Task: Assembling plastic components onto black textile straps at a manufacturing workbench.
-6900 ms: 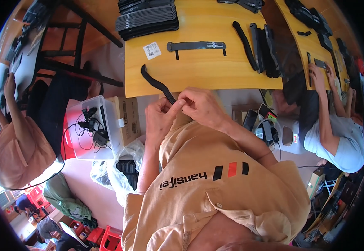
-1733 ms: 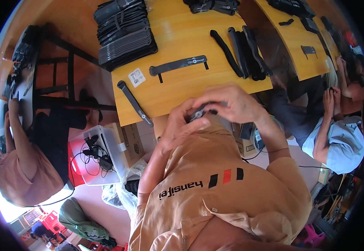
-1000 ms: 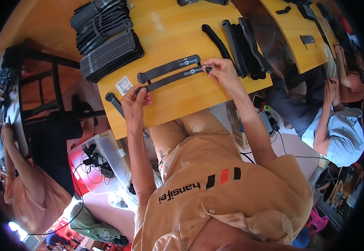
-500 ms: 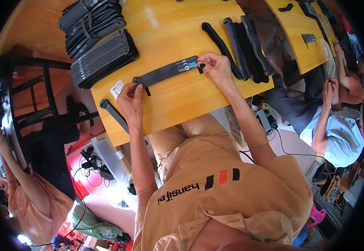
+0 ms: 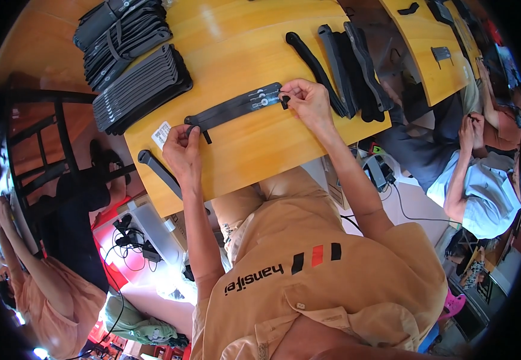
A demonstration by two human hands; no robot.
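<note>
A flat dark grey fabric band with pale print near its right end is stretched between my hands, slightly above or on the table. My left hand pinches its left end, where a short black tab hangs down. At the right end, my right hand pinches a small black tab between thumb and fingers. Beside my left hand lies a white printed label. Closer to the table's front edge rests another dark strip, partly hidden by my left forearm.
On the yellow table, a neat stack of folded dark bands and strapped bundles stand at the left. Several long dark strips lie at the right. Co-workers sit on both sides; a black metal frame stands left.
The view has shifted slightly, so the stacks and table edge appear a little further left and lower. Both hands keep their hold on the band, which stays stretched between them.
</note>
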